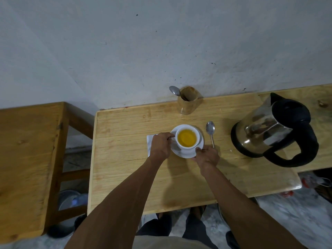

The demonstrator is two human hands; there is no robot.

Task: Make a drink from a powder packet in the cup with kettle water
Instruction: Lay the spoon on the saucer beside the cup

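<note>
A white cup (197,136) holding yellow-orange liquid stands on a white saucer (186,154) in the middle of the wooden table (125,159). My left hand (160,145) pinches the cup's handle on its left side. My right hand (207,155) grips the saucer's near right rim. A white packet (149,142) lies flat under my left hand, mostly hidden. A metal spoon (210,131) rests on the table just right of the saucer. The steel kettle (273,130) with black lid and handle stands at the right.
A wooden holder (188,102) with another spoon (174,90) in it stands by the wall behind the cup. A second wooden table (27,159) is at the left, with a gap between. The table's front edge is near my legs.
</note>
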